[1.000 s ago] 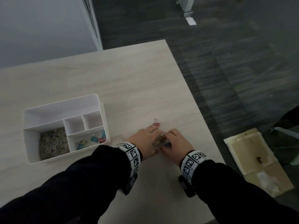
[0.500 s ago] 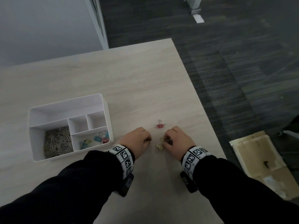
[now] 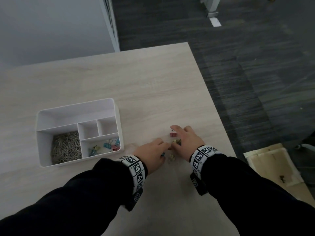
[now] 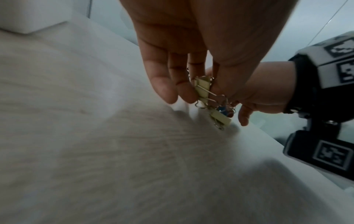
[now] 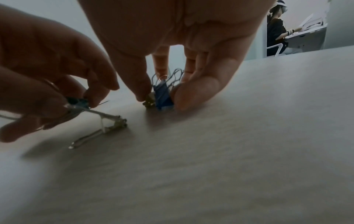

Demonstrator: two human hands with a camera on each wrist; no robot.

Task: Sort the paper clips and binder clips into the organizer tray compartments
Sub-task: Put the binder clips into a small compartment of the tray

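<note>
The last binder clips are being gathered from the table [image 3: 153, 82], to the right of the organizer tray [image 3: 117, 116]. A blue binder clip [image 5: 162, 97] is being pinched upright between thumb and finger of the right hand [image 3: 187, 142], with a smaller brass-coloured clip touching it on the thumb side. Yellow binder clips [image 4: 203, 89] are being held in the curled fingers of the left hand [image 3: 153, 150] (how many is hard to count, since their wire handles are tangled together). One yellow clip [image 3: 171, 157] is lying loose between the hands, and a red clip [image 3: 173, 134] is lying just beyond the right fingertips.

For the pickup to go well, each clip should probably be gripped by its body rather than its wire loops, and the tangle kept bunched so nothing is dropped on the way to the front right compartment, where coloured clips [image 3: 110, 146] are already lying; paper clips [image 3: 66, 147] are filling the left one.

The head view is being blocked by the knuckles, and the wrist views are blurred.
</note>
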